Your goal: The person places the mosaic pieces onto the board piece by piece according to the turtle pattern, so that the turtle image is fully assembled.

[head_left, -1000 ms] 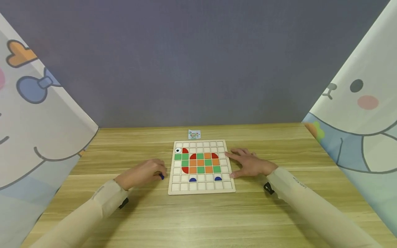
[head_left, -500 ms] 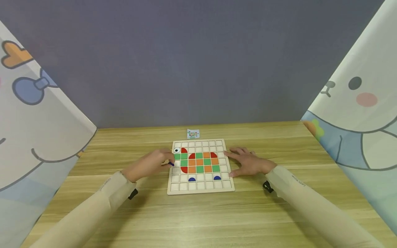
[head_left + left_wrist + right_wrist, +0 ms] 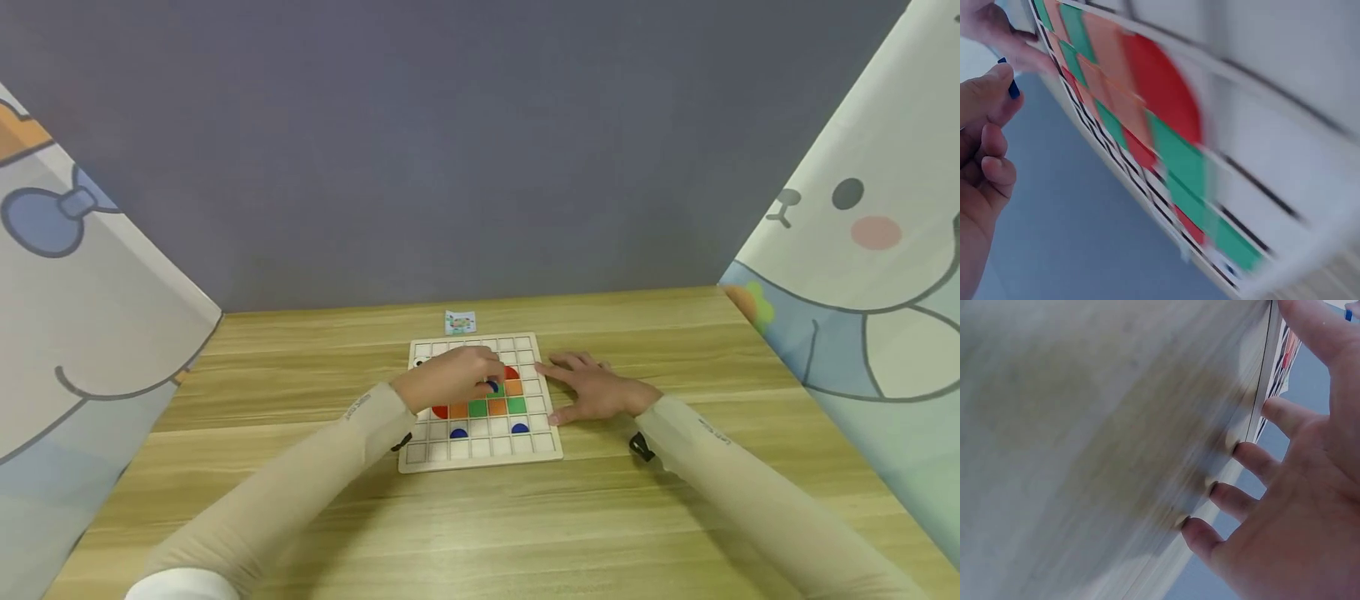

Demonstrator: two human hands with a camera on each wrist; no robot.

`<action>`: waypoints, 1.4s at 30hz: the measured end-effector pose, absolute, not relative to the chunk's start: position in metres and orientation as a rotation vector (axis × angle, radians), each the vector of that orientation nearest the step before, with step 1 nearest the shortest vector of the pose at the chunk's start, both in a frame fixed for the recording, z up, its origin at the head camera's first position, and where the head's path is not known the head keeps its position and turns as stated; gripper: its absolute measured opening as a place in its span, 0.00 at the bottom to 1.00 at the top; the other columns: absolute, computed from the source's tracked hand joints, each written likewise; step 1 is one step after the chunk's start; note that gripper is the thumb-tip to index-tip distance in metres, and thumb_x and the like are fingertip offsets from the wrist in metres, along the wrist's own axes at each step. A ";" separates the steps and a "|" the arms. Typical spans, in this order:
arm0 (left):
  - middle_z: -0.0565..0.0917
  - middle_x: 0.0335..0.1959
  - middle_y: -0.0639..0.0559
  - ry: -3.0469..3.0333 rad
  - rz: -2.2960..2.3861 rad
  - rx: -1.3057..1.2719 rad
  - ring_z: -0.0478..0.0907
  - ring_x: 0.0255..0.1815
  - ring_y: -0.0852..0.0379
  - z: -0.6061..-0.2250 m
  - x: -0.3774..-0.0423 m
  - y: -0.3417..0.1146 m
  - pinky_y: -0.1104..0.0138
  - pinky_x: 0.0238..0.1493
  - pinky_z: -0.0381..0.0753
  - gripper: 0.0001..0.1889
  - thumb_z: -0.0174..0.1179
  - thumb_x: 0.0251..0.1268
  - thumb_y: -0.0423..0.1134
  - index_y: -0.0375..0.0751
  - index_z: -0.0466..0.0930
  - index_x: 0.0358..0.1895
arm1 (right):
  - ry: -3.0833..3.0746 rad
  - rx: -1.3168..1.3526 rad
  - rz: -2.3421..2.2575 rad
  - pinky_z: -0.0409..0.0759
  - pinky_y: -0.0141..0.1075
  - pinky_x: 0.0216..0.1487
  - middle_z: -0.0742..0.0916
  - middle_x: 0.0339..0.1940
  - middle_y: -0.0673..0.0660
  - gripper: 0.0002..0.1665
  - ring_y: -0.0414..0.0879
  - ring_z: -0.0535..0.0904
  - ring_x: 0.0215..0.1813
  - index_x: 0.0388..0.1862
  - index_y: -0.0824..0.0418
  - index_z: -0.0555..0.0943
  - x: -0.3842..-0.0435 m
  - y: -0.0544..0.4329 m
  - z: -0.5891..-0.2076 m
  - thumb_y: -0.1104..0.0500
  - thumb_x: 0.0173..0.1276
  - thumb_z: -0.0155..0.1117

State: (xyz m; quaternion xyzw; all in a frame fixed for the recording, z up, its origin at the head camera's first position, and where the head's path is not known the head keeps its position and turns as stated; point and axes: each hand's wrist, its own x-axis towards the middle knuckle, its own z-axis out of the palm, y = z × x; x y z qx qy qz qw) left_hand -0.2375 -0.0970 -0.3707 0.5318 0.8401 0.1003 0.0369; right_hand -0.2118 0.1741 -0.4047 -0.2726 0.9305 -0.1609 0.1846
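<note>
My left hand (image 3: 453, 377) is over the middle of a wooden grid board (image 3: 480, 463), pinching a small blue piece (image 3: 1010, 80) between thumb and forefinger. In the head view the hand covers part of the mosaic of green, orange and red tiles (image 3: 477, 408). Two blue half-round pieces (image 3: 458, 433) lie in the board's lower cells. My right hand (image 3: 596, 390) is spread at the board's right edge, thumb and forefinger at the rim; its other fingertips (image 3: 1200, 534) rest on the table in the right wrist view.
A small printed card (image 3: 460, 322) lies behind the board on the wooden table (image 3: 300, 358). A grey partition (image 3: 480, 167) rises at the table's back, with cartoon-printed panels (image 3: 892, 242) on both sides.
My left hand has carried the blue piece from the table left of the board rightward to above its middle. My right hand stays at the board's right edge.
</note>
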 end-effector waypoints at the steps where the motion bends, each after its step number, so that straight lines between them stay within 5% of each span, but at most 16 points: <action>1: 0.81 0.35 0.57 2.572 0.289 1.634 0.75 0.37 0.63 -0.370 -0.239 -0.089 0.77 0.38 0.74 0.05 0.67 0.58 0.34 0.44 0.84 0.38 | 2.623 -0.769 -0.447 0.45 0.70 0.61 0.53 0.75 0.63 0.55 0.64 0.43 0.73 0.77 0.50 0.51 -0.212 0.174 -0.404 0.31 0.57 0.62; 14: 0.81 0.29 0.58 2.581 0.206 1.378 0.74 0.29 0.64 -0.379 -0.254 -0.031 0.74 0.34 0.75 0.08 0.62 0.58 0.26 0.44 0.85 0.29 | 2.610 -0.802 -0.470 0.44 0.71 0.60 0.53 0.75 0.63 0.54 0.64 0.42 0.73 0.76 0.54 0.53 -0.215 0.166 -0.399 0.34 0.59 0.63; 21: 0.81 0.32 0.60 2.702 -0.039 1.444 0.75 0.35 0.62 -0.382 -0.252 -0.023 0.69 0.43 0.76 0.03 0.69 0.56 0.37 0.50 0.87 0.33 | 2.607 -0.810 -0.478 0.44 0.72 0.59 0.53 0.75 0.63 0.52 0.64 0.42 0.73 0.76 0.52 0.55 -0.214 0.168 -0.399 0.34 0.59 0.63; 30: 0.80 0.27 0.62 2.762 0.017 1.424 0.75 0.31 0.64 -0.387 -0.253 -0.021 0.72 0.34 0.75 0.05 0.72 0.52 0.37 0.48 0.85 0.28 | 2.607 -0.799 -0.484 0.44 0.71 0.60 0.53 0.75 0.62 0.53 0.63 0.43 0.73 0.76 0.54 0.55 -0.213 0.167 -0.398 0.33 0.59 0.63; 42: 0.81 0.32 0.58 2.817 0.187 1.356 0.73 0.34 0.61 -0.356 -0.248 -0.055 0.69 0.34 0.75 0.07 0.68 0.57 0.45 0.48 0.84 0.34 | 2.619 -0.773 -0.469 0.45 0.70 0.61 0.53 0.75 0.62 0.54 0.62 0.43 0.73 0.77 0.50 0.52 -0.211 0.173 -0.403 0.33 0.58 0.63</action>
